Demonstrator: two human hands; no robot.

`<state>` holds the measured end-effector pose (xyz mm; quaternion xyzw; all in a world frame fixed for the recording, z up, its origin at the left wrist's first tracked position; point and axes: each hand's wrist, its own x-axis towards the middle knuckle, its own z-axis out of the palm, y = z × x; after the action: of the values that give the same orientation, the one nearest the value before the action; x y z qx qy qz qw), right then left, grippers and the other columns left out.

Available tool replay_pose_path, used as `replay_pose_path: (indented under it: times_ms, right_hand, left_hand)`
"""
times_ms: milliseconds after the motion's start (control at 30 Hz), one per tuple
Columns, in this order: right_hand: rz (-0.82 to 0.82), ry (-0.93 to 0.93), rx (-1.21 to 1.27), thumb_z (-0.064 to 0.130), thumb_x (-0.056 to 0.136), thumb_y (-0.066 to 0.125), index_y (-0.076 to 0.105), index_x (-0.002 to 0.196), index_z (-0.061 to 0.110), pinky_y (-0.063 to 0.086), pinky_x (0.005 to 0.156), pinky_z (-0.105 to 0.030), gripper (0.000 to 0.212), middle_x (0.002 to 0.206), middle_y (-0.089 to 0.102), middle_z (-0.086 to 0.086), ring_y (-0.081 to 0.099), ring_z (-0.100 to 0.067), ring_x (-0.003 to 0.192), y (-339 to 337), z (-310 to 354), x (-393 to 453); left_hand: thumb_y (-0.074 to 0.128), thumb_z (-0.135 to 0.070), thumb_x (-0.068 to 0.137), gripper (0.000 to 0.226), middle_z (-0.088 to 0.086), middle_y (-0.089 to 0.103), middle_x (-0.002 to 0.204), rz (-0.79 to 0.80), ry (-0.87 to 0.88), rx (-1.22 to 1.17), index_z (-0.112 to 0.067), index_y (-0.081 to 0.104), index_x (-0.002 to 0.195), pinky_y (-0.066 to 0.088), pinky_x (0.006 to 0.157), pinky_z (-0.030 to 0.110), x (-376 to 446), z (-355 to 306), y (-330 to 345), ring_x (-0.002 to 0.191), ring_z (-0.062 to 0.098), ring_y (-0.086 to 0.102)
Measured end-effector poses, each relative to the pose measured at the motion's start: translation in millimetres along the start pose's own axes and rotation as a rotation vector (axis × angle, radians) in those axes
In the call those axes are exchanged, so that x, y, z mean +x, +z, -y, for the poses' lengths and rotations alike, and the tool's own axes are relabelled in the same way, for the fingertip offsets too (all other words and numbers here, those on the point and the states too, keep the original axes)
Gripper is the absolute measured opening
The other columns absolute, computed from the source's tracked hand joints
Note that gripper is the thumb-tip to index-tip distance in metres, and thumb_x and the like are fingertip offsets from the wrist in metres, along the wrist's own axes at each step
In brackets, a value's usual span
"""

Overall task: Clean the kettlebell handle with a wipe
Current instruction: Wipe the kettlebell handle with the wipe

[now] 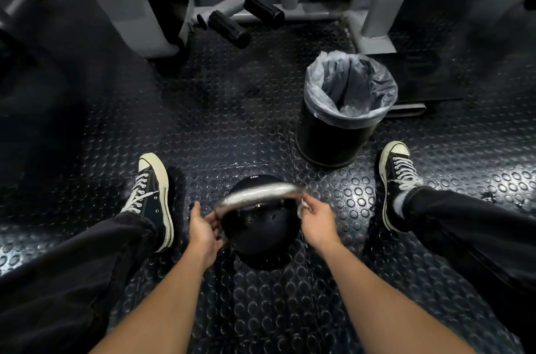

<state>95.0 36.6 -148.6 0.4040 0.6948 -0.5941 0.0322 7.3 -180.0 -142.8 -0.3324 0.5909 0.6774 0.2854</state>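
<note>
Gym floor, dark rubber matting with raised round studs [261, 110], grey machine frame [383, 0] with black foam rollers [229, 29] at the back. Sitting with legs spread, black canvas sneakers with white laces either side, left one [153, 197] and right one [397, 179].

Round black kettlebell [261, 237] parked on the matting right between the feet, silvery curved steel handle [258, 194] arching over the top.

Left hand [203, 226] curled round the left end of the handle where it drops to the ball, looks like just bracing it. Right hand [319, 220] pinching a small crumpled white wipe [303, 207] against the right end of the handle. Hands well apart, one at each end.

Progress guess: mid-wipe. Handle looks shiny across the top arc, but can't tell from here if that's wet from the wipe or just bare metal catching light. Wipe sitting at the right bend, so probably either starting or finishing a pass. No way to know whether the underside and the left leg under the bracing hand got done.

Left to do, probably: finish the bends, then toss the wipe in the black round bin with the clear plastic liner [348, 110], just ahead to the right, near the right foot.
</note>
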Motion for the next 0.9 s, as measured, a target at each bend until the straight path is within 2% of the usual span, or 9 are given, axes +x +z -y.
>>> replay_pose_path:
  times_ms: [100, 200, 267, 400, 533, 600, 700, 800, 900]
  right_hand:
    - [-0.040, -0.044, 0.046, 0.006, 0.103, 0.044, 0.053, 0.142, 0.038, 0.038, 0.044, -0.016, 0.051, 0.088, 0.066, 0.001, 0.039, -0.002, 0.045, 2.7, 2.8, -7.1]
    - [-0.083, -0.021, 0.026, 0.005, 0.103, 0.044, 0.052, 0.143, 0.036, 0.045, 0.060, -0.009, 0.052, 0.102, 0.071, 0.007, 0.054, -0.001, 0.066, 10.3, -8.5, -25.8]
    - [-0.065, 0.019, -0.002, 0.004, 0.102, 0.042, 0.048, 0.146, 0.035, 0.051, 0.067, -0.021, 0.054, 0.107, 0.074, 0.001, 0.057, -0.006, 0.068, 18.3, -14.2, -26.9]
    - [-0.155, 0.016, 0.084, 0.005, 0.102, 0.044, 0.049, 0.146, 0.036, 0.051, 0.071, -0.030, 0.054, 0.085, 0.066, 0.004, 0.050, -0.009, 0.063, 25.3, 2.1, -20.9]
    - [-0.165, 0.003, 0.008, 0.004, 0.101, 0.043, 0.046, 0.149, 0.034, 0.054, 0.101, -0.038, 0.057, 0.110, 0.066, 0.012, 0.061, -0.010, 0.089, 32.9, -1.5, -39.3]
    - [-0.157, 0.044, -0.042, 0.005, 0.102, 0.042, 0.044, 0.151, 0.032, 0.056, 0.096, -0.042, 0.056, 0.106, 0.069, 0.002, 0.063, -0.013, 0.087, 38.1, -4.7, -40.8]
    - [-0.203, 0.075, 0.044, 0.003, 0.102, 0.041, 0.041, 0.153, 0.025, 0.059, 0.084, -0.030, 0.056, 0.096, 0.067, 0.003, 0.066, -0.015, 0.082, 40.0, 7.5, -29.0]
    - [-0.264, 0.037, 0.107, 0.001, 0.102, 0.042, 0.040, 0.153, 0.025, 0.048, 0.067, -0.009, 0.057, 0.089, 0.062, 0.010, 0.059, -0.006, 0.074, 38.0, 19.6, -35.2]
    - [-0.239, 0.059, 0.032, 0.001, 0.102, 0.041, 0.040, 0.153, 0.026, 0.047, 0.083, -0.014, 0.057, 0.109, 0.067, -0.007, 0.058, -0.004, 0.080, 44.5, 12.8, -50.9]
  left_hand:
    - [0.022, -0.062, 0.101, 0.072, 0.015, 0.070, 0.099, 0.008, 0.019, -0.006, -0.008, 0.069, 0.107, 0.042, 0.106, 0.048, -0.5, 1.0, 2.3, 0.097, 0.027, 0.062]
    - [0.022, -0.061, 0.101, 0.073, 0.014, 0.071, 0.093, 0.024, 0.040, -0.002, -0.008, 0.071, 0.102, 0.043, 0.102, 0.046, 0.1, 2.7, 1.9, 0.090, 0.025, 0.063]
    - [0.021, -0.061, 0.101, 0.073, 0.016, 0.072, 0.099, 0.040, 0.037, -0.009, -0.008, 0.070, 0.101, 0.042, 0.105, 0.048, 0.7, 3.8, 0.7, 0.095, 0.027, 0.064]
    - [0.020, -0.062, 0.101, 0.073, 0.018, 0.070, 0.111, 0.058, 0.029, -0.007, -0.008, 0.069, 0.104, 0.040, 0.110, 0.052, -3.6, 2.2, 1.2, 0.113, 0.031, 0.061]
    - [0.021, -0.062, 0.101, 0.072, 0.015, 0.071, 0.107, 0.047, 0.023, -0.004, -0.010, 0.070, 0.101, 0.040, 0.109, 0.050, -4.7, 0.6, 1.3, 0.111, 0.028, 0.062]
    - [0.020, -0.064, 0.100, 0.073, 0.016, 0.071, 0.110, 0.049, 0.018, -0.002, -0.010, 0.070, 0.104, 0.040, 0.109, 0.051, -3.7, 0.9, 0.2, 0.113, 0.029, 0.061]
    - [0.020, -0.066, 0.099, 0.076, 0.017, 0.071, 0.113, 0.047, 0.008, 0.008, -0.010, 0.071, 0.106, 0.040, 0.110, 0.052, -4.3, -0.9, 0.5, 0.116, 0.030, 0.061]
    - [0.019, -0.066, 0.099, 0.077, 0.017, 0.070, 0.115, 0.029, -0.003, 0.003, -0.010, 0.071, 0.109, 0.040, 0.110, 0.052, -6.9, -1.9, 0.6, 0.116, 0.029, 0.061]
    - [0.021, -0.067, 0.098, 0.077, 0.017, 0.069, 0.118, 0.028, -0.005, 0.006, -0.009, 0.068, 0.116, 0.039, 0.110, 0.052, -6.7, -2.2, -0.4, 0.118, 0.029, 0.060]
